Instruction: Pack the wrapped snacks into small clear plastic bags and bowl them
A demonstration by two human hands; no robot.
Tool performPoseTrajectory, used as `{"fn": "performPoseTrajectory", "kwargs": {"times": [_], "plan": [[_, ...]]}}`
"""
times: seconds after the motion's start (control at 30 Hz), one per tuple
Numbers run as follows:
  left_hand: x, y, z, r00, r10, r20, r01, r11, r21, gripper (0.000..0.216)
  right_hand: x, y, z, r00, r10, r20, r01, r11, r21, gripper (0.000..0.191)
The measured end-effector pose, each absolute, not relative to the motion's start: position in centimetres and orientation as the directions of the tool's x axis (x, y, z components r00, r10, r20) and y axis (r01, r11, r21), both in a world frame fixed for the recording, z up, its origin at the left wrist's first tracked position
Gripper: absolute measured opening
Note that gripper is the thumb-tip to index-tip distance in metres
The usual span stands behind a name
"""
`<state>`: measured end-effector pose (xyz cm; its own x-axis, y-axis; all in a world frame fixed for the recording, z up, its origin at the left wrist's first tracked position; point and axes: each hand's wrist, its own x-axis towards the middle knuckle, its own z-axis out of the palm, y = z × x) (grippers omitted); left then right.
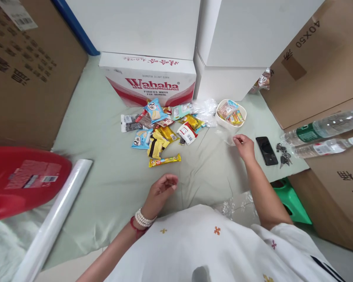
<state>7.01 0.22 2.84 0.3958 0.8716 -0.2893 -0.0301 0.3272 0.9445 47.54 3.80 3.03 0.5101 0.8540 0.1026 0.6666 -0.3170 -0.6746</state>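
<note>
My right hand [244,146] reaches forward over the pale green cloth [100,129], its fingers pinched on a thin clear plastic bag [227,137] just in front of a white bowl [222,120] filled with wrapped snacks. My left hand [161,192] hovers low near my body with loosely curled fingers and nothing in them; a pearl bracelet and red cord circle its wrist. A heap of snack packets [161,131] lies beyond it, with a long yellow bar [164,160] nearest.
A Wahaha carton [148,80] and white boxes stand at the back. A black phone [266,150] and keys [284,154] lie right, beside cardboard boxes bearing two water bottles [323,129]. A red tub [20,180] and a clear film roll [54,219] lie left.
</note>
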Motion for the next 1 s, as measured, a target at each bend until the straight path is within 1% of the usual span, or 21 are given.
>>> {"fn": "performPoseTrajectory", "kwargs": {"times": [0.03, 0.07, 0.13, 0.2, 0.23, 0.3, 0.37, 0.4, 0.43, 0.5, 0.57, 0.6, 0.63, 0.67, 0.7, 0.73, 0.8, 0.87, 0.93, 1.0], "plan": [[7.8, 0.5, 3.4, 0.397, 0.882, -0.254, -0.002, 0.278, 0.961, 0.026, 46.4, 3.4, 3.0, 0.516, 0.852, 0.091, 0.571, -0.263, -0.778, 0.023], [8.7, 0.7, 4.0, 0.398, 0.891, -0.219, 0.02, 0.23, 0.973, 0.025, 45.0, 2.9, 3.1, 0.508, 0.858, 0.077, 0.477, -0.206, -0.855, 0.024], [10.8, 1.4, 5.1, 0.39, 0.904, -0.175, 0.024, 0.181, 0.983, 0.027, 41.8, 2.0, 3.6, 0.453, 0.891, 0.042, 0.328, -0.123, -0.937, 0.026], [13.1, 2.3, 5.8, 0.358, 0.915, -0.188, 0.0, 0.201, 0.979, 0.029, 38.4, 0.9, 4.3, 0.348, 0.937, 0.026, 0.254, -0.068, -0.965, 0.023], [14.1, 2.8, 6.0, 0.308, 0.934, -0.184, -0.016, 0.198, 0.98, 0.03, 36.8, 0.4, 4.7, 0.279, 0.96, 0.035, 0.246, -0.036, -0.969, 0.021], [15.7, 3.7, 6.0, 0.243, 0.958, -0.153, -0.035, 0.166, 0.985, 0.038, 34.4, -0.4, 5.4, 0.127, 0.989, 0.075, 0.273, 0.038, -0.961, 0.016], [16.2, 4.3, 5.7, 0.227, 0.965, -0.133, -0.082, 0.155, 0.985, 0.033, 33.0, -1.0, 6.0, 0.041, 0.994, 0.099, 0.297, 0.083, -0.951, 0.013], [16.0, 4.4, 5.5, 0.225, 0.963, -0.147, -0.128, 0.179, 0.975, 0.032, 32.6, -1.1, 6.2, 0.049, 0.994, 0.098, 0.286, 0.08, -0.955, 0.013], [15.7, 4.5, 5.4, 0.22, 0.959, -0.181, -0.192, 0.224, 0.955, 0.033, 32.4, -1.2, 6.4, 0.094, 0.991, 0.093, 0.251, 0.067, -0.966, 0.013], [14.5, 4.3, 5.3, 0.212, 0.933, -0.291, -0.344, 0.35, 0.872, 0.038, 32.2, -1.2, 6.5, 0.251, 0.966, 0.058, 0.094, 0.036, -0.995, 0.015], [13.1, 3.9, 5.3, 0.223, 0.889, -0.399, -0.473, 0.457, 0.754, 0.044, 31.9, -1.1, 6.4, 0.368, 0.928, -0.054, -0.138, -0.003, -0.99, 0.022], [12.5, 3.7, 5.2, 0.227, 0.869, -0.439, -0.52, 0.49, 0.7, 0.047, 31.7, -1.1, 6.1, 0.389, 0.912, -0.134, -0.246, -0.037, -0.969, 0.027], [12.1, 3.4, 5.2, 0.222, 0.853, -0.472, -0.552, 0.509, 0.66, 0.05, 31.4, -1.1, 5.9, 0.387, 0.896, -0.216, -0.325, -0.086, -0.942, 0.032], [11.7, 3.2, 5.1, 0.209, 0.841, -0.499, -0.567, 0.52, 0.639, 0.053, 31.0, -1.1, 5.5, 0.378, 0.881, -0.285, -0.362, -0.142, -0.921, 0.036], [11.3, 3.0, 5.0, 0.189, 0.836, -0.516, -0.565, 0.522, 0.639, 0.054, 30.6, -1.1, 5.1, 0.377, 0.866, -0.328, -0.357, -0.19, -0.914, 0.038], [11.0, 2.8, 4.8, 0.163, 0.838, -0.52, -0.548, 0.515, 0.659, 0.055, 30.2, -1.2, 4.8, 0.39, 0.856, -0.341, -0.318, -0.223, -0.922, 0.038], [10.3, 2.8, 4.4, 0.116, 0.867, -0.485, -0.48, 0.477, 0.737, 0.054, 29.6, -1.3, 4.2, 0.418, 0.854, -0.31, -0.202, -0.246, -0.948, 0.036], [9.4, 3.1, 4.1, 0.104, 0.904, -0.414, -0.394, 0.419, 0.818, 0.052, 29.5, -1.4, 4.0, 0.4, 0.873, -0.28, -0.147, -0.24, -0.96, 0.035], [8.3, 3.4, 4.0, 0.108, 0.917, -0.383, -0.34, 0.396, 0.853, 0.052, 29.5, -1.5, 4.2, 0.341, 0.897, -0.281, -0.182, -0.23, -0.956, 0.036], [7.8, 3.5, 4.1, 0.139, 0.89, -0.434, -0.342, 0.454, 0.823, 0.054, 29.4, -1.6, 4.7, 0.281, 0.919, -0.276, -0.233, -0.213, -0.949, 0.038]]}}
